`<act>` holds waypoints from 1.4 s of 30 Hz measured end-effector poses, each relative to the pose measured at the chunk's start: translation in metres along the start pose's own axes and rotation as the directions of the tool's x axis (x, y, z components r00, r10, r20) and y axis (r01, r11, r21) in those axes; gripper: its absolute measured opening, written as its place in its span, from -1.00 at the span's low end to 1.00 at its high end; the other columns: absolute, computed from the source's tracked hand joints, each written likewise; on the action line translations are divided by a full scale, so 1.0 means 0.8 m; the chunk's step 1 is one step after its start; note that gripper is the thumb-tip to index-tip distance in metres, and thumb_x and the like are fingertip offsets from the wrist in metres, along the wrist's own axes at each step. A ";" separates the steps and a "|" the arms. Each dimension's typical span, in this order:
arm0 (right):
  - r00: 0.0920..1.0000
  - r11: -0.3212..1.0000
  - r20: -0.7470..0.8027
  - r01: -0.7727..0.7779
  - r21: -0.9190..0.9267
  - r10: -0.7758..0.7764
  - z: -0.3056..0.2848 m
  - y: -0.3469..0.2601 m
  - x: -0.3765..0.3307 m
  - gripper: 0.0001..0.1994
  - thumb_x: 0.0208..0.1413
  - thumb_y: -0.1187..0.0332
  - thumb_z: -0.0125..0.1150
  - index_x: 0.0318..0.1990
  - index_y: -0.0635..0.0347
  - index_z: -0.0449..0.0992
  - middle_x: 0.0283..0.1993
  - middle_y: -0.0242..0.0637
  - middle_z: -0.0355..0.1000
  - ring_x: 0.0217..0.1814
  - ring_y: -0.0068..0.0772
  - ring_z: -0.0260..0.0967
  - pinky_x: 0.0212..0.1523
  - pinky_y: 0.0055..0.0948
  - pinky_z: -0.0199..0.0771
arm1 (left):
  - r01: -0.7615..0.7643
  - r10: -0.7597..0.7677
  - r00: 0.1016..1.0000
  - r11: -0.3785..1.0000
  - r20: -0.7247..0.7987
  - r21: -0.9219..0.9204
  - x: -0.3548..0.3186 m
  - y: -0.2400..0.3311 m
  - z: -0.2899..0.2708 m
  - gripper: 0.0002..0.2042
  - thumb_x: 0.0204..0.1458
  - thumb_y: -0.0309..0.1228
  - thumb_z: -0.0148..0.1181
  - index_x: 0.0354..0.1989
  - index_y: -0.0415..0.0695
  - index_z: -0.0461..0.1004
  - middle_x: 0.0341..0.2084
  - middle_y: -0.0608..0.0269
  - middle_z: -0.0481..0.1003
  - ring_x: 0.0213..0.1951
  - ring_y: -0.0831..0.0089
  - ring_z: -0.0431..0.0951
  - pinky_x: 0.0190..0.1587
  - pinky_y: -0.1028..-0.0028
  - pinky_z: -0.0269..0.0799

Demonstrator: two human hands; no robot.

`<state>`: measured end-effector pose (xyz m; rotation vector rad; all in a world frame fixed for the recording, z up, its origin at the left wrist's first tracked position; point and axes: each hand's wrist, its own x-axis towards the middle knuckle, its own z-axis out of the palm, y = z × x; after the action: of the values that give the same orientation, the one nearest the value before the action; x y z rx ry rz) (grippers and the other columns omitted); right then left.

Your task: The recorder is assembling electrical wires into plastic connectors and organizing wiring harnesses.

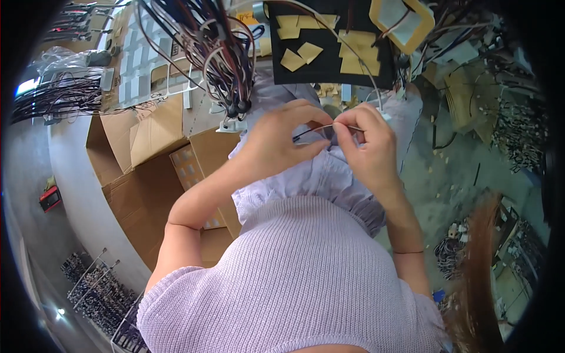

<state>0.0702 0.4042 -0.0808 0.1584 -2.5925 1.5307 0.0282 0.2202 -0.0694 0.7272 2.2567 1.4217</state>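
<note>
A thin wire (316, 130) with a dark end runs between my two hands, above my lap. My right hand (369, 146) pinches it between thumb and forefinger. Around its other part my left hand (281, 140) is curled, with the thumb and forefinger bent toward the right fingertips. The exact grip of the left fingers is partly hidden. Just beyond the hands is a black board (321, 75) with several yellow paper pieces (359, 53) on it. Left of the board hangs a thick bundle of dark, white and brown wires (226, 82) with black ends.
An open cardboard box (147, 200) stands at my left. Beyond it, more dark wires (59, 97) lie beside a sheet with grey patches (138, 67). A yellow-rimmed frame (406, 44) hangs at the upper right. Wire bundles (453, 253) and scraps are on the floor (438, 188) at right.
</note>
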 end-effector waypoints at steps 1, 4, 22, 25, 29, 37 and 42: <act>1.000 1.000 0.002 0.015 -0.004 -0.015 0.005 -0.003 0.002 -0.91 -0.08 0.57 0.23 -0.40 0.28 0.43 -0.45 -0.25 0.35 -0.43 -0.30 0.37 -0.46 -0.42 0.38 | 0.090 -0.095 0.994 0.993 -0.062 -0.083 0.002 -0.003 0.007 -0.82 -0.11 -0.51 0.27 -0.30 -0.24 0.51 -0.36 0.17 0.49 -0.33 0.33 0.57 -0.22 0.45 0.46; 0.992 0.984 -0.023 -0.123 0.127 0.127 0.018 0.001 0.008 -0.95 0.00 0.54 0.21 -0.38 0.27 0.46 -0.42 -0.37 0.34 -0.45 -0.63 0.25 -0.44 -0.64 0.26 | 0.071 -0.087 0.988 0.990 -0.131 -0.123 0.011 -0.025 0.007 -0.85 -0.08 -0.53 0.25 -0.31 -0.26 0.50 -0.37 0.15 0.49 -0.35 0.35 0.57 -0.24 0.47 0.45; 0.929 0.924 0.165 0.355 -0.142 -0.331 0.000 0.143 0.274 -0.81 -0.09 0.50 0.23 -0.26 0.27 0.49 -0.26 -0.24 0.44 -0.26 -0.39 0.44 -0.25 -0.46 0.43 | -0.106 0.166 0.970 0.947 -0.177 0.304 0.159 -0.109 -0.034 -0.88 -0.18 -0.47 0.27 -0.45 -0.23 0.54 -0.03 0.03 0.37 0.02 0.15 0.41 0.04 0.37 0.35; 0.867 0.810 0.349 0.473 -0.347 -0.356 0.008 0.124 0.286 -0.78 -0.16 0.46 0.29 -0.30 0.25 0.47 -0.28 -0.18 0.44 -0.22 -0.19 0.43 -0.21 -0.32 0.42 | -0.162 0.255 0.932 0.930 -0.257 0.331 0.157 -0.115 -0.032 -0.90 -0.24 -0.46 0.25 -0.50 -0.17 0.58 -0.18 0.04 0.42 -0.12 0.13 0.48 -0.01 0.34 0.41; 0.844 0.755 0.399 0.514 -0.407 -0.359 0.010 0.119 0.295 -0.84 -0.16 0.43 0.30 -0.38 0.25 0.50 -0.32 -0.13 0.44 -0.25 -0.08 0.43 -0.23 -0.24 0.42 | -0.147 0.228 0.951 0.929 -0.210 0.339 0.158 -0.111 -0.037 -0.91 -0.18 -0.50 0.25 -0.46 -0.21 0.54 -0.08 -0.02 0.42 0.14 0.13 0.32 0.07 0.33 0.33; 0.968 0.908 0.162 0.236 -0.345 -0.190 0.004 0.168 0.313 -0.78 0.18 0.31 0.01 -0.18 0.29 0.43 -0.27 -0.15 0.43 -0.23 -0.26 0.43 -0.16 -0.36 0.38 | -0.126 0.185 0.975 0.917 -0.124 0.380 0.165 -0.113 -0.042 -0.91 -0.17 -0.50 0.25 -0.44 -0.19 0.55 -0.06 -0.01 0.42 0.18 0.11 0.28 0.12 0.32 0.29; 0.970 0.964 0.112 0.229 -0.132 -0.215 -0.010 0.170 0.276 -0.79 0.15 0.26 0.06 -0.28 0.24 0.46 -0.47 -0.26 0.43 -0.39 -0.43 0.41 -0.31 -0.44 0.39 | -0.049 0.121 0.978 0.923 -0.168 0.381 0.153 -0.085 -0.036 -0.92 -0.14 -0.50 0.24 -0.44 -0.20 0.54 0.06 0.00 0.34 0.07 0.07 0.39 0.08 0.31 0.33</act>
<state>-0.1685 0.4709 -0.1587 0.5027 -2.6391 1.2851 -0.1007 0.2491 -0.1239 0.8452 2.7203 1.1448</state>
